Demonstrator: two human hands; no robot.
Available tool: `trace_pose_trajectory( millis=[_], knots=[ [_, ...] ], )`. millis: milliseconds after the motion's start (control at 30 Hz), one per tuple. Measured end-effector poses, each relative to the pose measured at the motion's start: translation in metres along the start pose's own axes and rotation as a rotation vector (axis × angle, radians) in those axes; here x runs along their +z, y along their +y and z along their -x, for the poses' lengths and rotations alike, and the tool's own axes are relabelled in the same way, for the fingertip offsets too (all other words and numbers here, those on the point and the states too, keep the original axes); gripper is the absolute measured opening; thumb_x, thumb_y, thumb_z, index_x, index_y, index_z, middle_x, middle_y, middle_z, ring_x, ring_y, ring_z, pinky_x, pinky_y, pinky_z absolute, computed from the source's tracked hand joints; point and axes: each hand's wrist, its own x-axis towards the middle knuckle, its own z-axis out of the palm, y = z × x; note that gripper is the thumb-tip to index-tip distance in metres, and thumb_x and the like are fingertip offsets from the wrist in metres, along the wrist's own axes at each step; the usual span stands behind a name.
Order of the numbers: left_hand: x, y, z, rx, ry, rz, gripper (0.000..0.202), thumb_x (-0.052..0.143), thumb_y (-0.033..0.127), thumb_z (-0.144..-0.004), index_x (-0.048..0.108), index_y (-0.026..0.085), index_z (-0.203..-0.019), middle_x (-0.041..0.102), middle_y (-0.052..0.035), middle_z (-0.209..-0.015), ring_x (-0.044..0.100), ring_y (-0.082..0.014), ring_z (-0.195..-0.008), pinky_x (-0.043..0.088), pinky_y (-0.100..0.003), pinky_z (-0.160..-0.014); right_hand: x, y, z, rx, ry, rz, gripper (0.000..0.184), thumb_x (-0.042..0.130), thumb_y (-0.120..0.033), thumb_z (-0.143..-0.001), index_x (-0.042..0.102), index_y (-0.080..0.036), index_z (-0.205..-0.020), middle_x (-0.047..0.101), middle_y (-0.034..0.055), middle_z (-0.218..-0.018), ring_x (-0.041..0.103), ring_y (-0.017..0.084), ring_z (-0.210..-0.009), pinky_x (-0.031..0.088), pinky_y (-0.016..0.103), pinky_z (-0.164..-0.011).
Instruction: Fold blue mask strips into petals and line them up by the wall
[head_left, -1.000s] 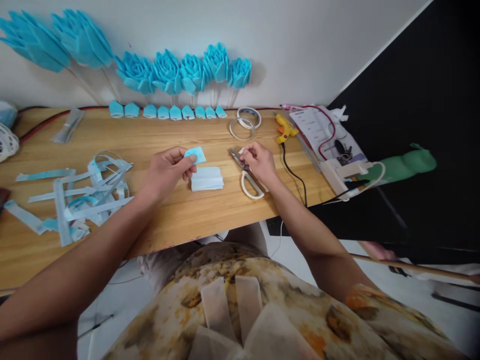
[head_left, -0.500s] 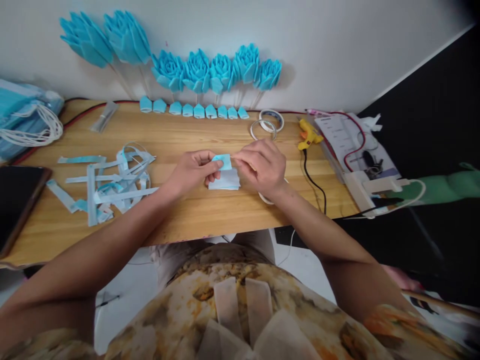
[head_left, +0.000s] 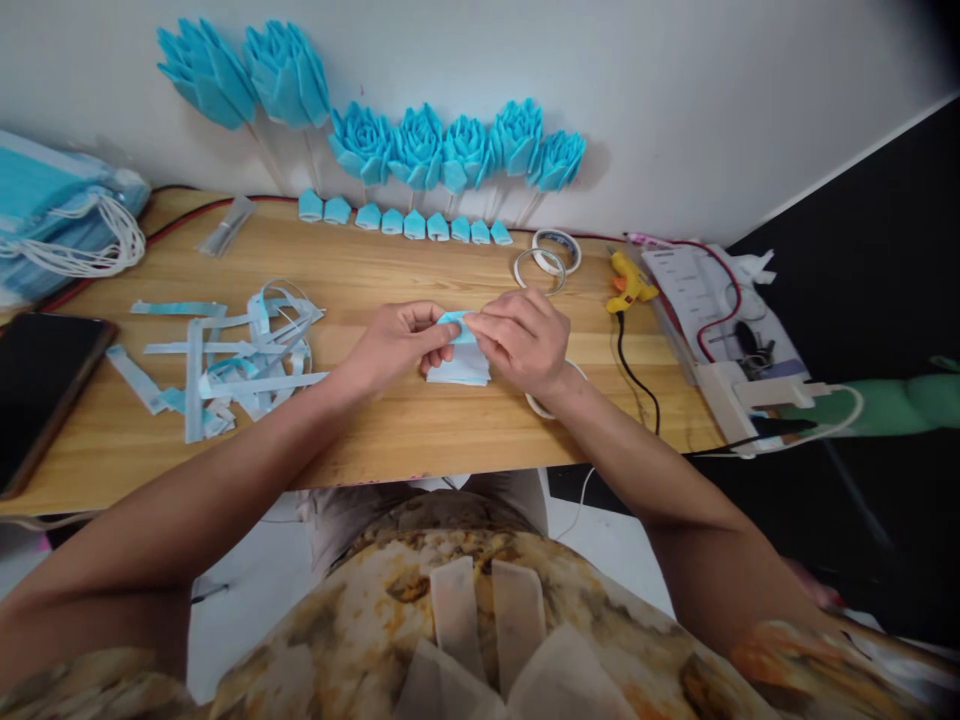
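My left hand [head_left: 396, 344] and my right hand [head_left: 520, 339] meet over the middle of the wooden table [head_left: 390, 430]. Both pinch a small blue fabric piece [head_left: 454, 324] between their fingertips. Just under it lies a small stack of pale blue fabric pieces [head_left: 461, 368]. The white handle of the scissors [head_left: 546, 406] shows from under my right wrist; the blades are hidden.
Blue fabric flowers [head_left: 442, 152] lean on the wall above a row of small folded blue pieces [head_left: 405, 222]. Cut strips [head_left: 232, 360] lie left, a phone [head_left: 37, 392] and face masks [head_left: 52, 225] far left. Tape rolls [head_left: 546, 260], a yellow glue gun [head_left: 628, 286] and a power strip [head_left: 750, 395] sit right.
My right hand let go of the scissors and came left to join my left hand on the blue piece. The view has shifted left.
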Motion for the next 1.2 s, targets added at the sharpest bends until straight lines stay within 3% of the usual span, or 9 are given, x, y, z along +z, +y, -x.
trace_pose_trajectory(
  millis=[100, 300, 600, 733, 967, 1200],
  knots=[
    [-0.0005, -0.0001, 0.0000, -0.007, 0.000, 0.003, 0.026, 0.074, 0.023, -0.087, 0.059, 0.017, -0.067, 0.063, 0.0028, -0.057, 0.053, -0.0051, -0.047, 0.043, -0.015, -0.048, 0.0003, 0.0010, 0.0024, 0.018, -0.050, 0.031, 0.023, 0.053, -0.024, -0.102, 0.075, -0.029, -0.100, 0.070, 0.0010, -0.087, 0.062, 0.016, -0.081, 0.052, 0.033, -0.071],
    [-0.0016, -0.0014, 0.0004, -0.019, 0.007, 0.019, 0.025, 0.073, 0.023, -0.088, 0.059, 0.016, -0.068, 0.063, 0.0026, -0.059, 0.053, -0.0051, -0.048, 0.043, -0.015, -0.048, 0.0018, 0.0008, 0.0004, -0.072, 0.053, -0.005, 0.019, 0.059, -0.016, -0.098, 0.072, -0.028, -0.107, 0.071, -0.0004, -0.087, 0.062, 0.015, -0.082, 0.053, 0.030, -0.071],
    [-0.0028, -0.0045, -0.0032, -0.022, 0.033, -0.014, 0.028, 0.075, 0.030, -0.087, 0.059, 0.016, -0.069, 0.063, 0.0022, -0.060, 0.053, -0.0052, -0.048, 0.044, -0.015, -0.048, -0.0006, -0.0026, -0.0013, -0.043, 0.071, -0.132, 0.026, 0.061, -0.012, -0.096, 0.070, -0.025, -0.117, 0.071, 0.0018, -0.090, 0.063, 0.016, -0.084, 0.051, 0.033, -0.073],
    [-0.0038, -0.0048, -0.0033, -0.016, 0.022, -0.001, 0.027, 0.077, 0.030, -0.086, 0.060, 0.017, -0.070, 0.063, 0.0023, -0.059, 0.053, -0.0058, -0.048, 0.044, -0.015, -0.048, 0.0022, -0.0002, 0.0021, -0.024, 0.032, -0.084, 0.023, 0.058, -0.016, -0.098, 0.072, -0.028, -0.113, 0.072, 0.0012, -0.090, 0.063, 0.016, -0.083, 0.051, 0.032, -0.072],
    [-0.0053, -0.0086, -0.0048, 0.013, 0.023, 0.006, 0.025, 0.076, 0.034, -0.085, 0.062, 0.017, -0.073, 0.065, 0.0007, -0.063, 0.054, -0.0071, -0.051, 0.045, -0.018, -0.051, 0.0060, 0.0000, 0.0074, 0.106, -0.175, -0.084, 0.021, 0.053, -0.023, -0.102, 0.074, -0.027, -0.103, 0.073, 0.0029, -0.090, 0.064, 0.017, -0.085, 0.052, 0.035, -0.075],
    [-0.0060, -0.0097, -0.0051, -0.021, 0.026, 0.096, 0.019, 0.074, 0.028, -0.084, 0.063, 0.016, -0.074, 0.065, 0.0002, -0.062, 0.056, -0.0082, -0.052, 0.047, -0.019, -0.053, 0.0043, -0.0005, 0.0057, 0.052, -0.139, -0.087, 0.023, 0.054, -0.021, -0.100, 0.075, -0.026, -0.107, 0.073, 0.0037, -0.095, 0.062, 0.018, -0.087, 0.051, 0.034, -0.074]
  ],
)
